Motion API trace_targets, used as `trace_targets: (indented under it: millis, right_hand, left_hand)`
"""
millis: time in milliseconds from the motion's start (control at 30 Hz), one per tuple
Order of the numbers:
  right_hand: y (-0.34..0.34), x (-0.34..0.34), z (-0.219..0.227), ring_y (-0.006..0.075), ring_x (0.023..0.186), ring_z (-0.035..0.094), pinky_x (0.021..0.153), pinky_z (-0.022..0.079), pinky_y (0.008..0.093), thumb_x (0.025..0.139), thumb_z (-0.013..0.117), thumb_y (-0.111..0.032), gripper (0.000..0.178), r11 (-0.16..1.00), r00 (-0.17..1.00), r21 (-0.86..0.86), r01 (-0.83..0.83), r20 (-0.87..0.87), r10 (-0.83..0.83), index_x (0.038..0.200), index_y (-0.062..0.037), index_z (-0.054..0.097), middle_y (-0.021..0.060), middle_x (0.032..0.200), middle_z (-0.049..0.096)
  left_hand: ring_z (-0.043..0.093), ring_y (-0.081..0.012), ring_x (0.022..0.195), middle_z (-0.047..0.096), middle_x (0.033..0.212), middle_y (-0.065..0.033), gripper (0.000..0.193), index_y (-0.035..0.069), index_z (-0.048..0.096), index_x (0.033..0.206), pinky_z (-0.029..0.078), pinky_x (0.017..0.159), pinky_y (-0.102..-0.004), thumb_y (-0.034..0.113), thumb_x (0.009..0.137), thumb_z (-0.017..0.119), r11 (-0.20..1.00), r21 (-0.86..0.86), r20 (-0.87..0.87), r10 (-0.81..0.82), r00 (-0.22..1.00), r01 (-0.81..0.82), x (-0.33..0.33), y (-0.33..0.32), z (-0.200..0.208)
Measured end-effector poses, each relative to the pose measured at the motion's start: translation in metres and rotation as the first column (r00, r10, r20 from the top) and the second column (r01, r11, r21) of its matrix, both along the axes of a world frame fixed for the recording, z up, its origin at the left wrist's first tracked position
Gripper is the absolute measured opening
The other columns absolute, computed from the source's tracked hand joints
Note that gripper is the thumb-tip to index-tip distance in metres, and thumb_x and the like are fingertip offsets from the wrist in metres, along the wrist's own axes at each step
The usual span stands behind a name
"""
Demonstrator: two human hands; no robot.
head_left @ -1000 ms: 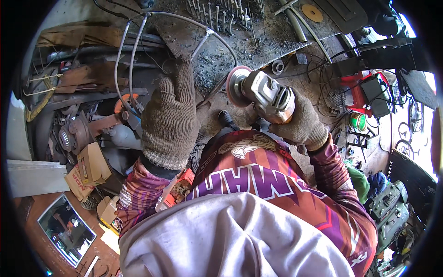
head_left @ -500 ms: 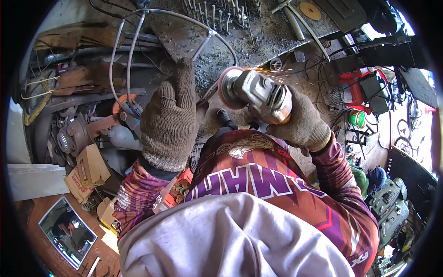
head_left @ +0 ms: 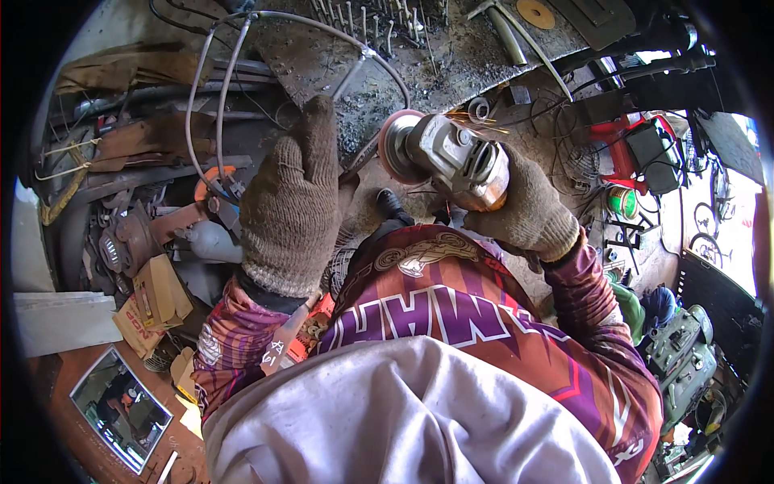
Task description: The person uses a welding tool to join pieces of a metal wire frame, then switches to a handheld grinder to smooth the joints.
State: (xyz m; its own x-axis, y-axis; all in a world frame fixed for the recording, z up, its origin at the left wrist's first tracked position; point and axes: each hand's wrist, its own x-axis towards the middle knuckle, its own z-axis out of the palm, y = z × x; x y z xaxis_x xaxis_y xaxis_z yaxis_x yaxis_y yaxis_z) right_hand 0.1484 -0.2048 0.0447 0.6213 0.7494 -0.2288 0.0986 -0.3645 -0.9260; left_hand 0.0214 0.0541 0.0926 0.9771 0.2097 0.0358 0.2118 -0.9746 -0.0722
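Note:
My right hand [head_left: 528, 202], in a brown knit glove, is wrapped round the body of an angle grinder [head_left: 463, 157]. Its reddish disc [head_left: 395, 147] is against or very close to the curved rod of a metal frame [head_left: 310, 22], and thin sparks fly off to the right. My left hand [head_left: 292, 202], gloved alike, grips the near side of that frame, index finger stretched along it; the hand itself hides much of the grip. The frame is made of bent round rods joined at welded spots, and its far part rests over the workbench [head_left: 476, 64].
Upright metal pegs [head_left: 387, 24] and a hammer-like tool [head_left: 528, 44] lie on the gritty bench. Scrap metal, a grey cylinder [head_left: 211, 242] and cardboard boxes [head_left: 160, 292] crowd the left. At right are a red plastic chair [head_left: 617, 157], a green can [head_left: 622, 202] and loose wires.
The frame and both hands have shifted slightly to the left in the picture. The spark stream looks thinner now. Both grips stay as they were.

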Motion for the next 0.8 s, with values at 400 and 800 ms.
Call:
trace_targets:
  millis: [400, 800]
  right_hand:
    - [0.006, -0.001, -0.007, 0.0226, 0.115, 0.067, 0.103, 0.052, 0.0385, 0.068, 0.085, -0.013, 0.071, 0.990, 0.987, 0.141, 0.012, -0.159, 0.010, 0.133, -0.0020, 0.061, 0.0118, 0.123, 0.071]
    - [0.003, -0.008, -0.027, 0.0350, 0.112, 0.071, 0.098, 0.055, 0.0426, 0.064, 0.092, -0.029, 0.081, 0.997, 0.999, 0.056, -0.044, 0.014, 0.043, 0.134, -0.0025, 0.059, 0.0191, 0.120, 0.072]
  left_hand:
    - [0.066, -0.0425, 0.110, 0.056, 0.133, -0.0288, 0.116, 0.003, 0.026, 0.162, 0.055, 0.095, -0.0479, 0.039, 0.073, 0.091, 0.984, -0.164, 0.001, 0.072, 0.997, -0.071, -0.003, 0.023, -0.003]
    - [0.065, -0.0326, 0.111, 0.055, 0.129, -0.0250, 0.112, 0.002, 0.030, 0.160, 0.052, 0.097, -0.0452, 0.024, 0.069, 0.091, 0.932, -0.335, 0.118, 0.186, 0.975, -0.137, -0.011, 0.037, -0.011]
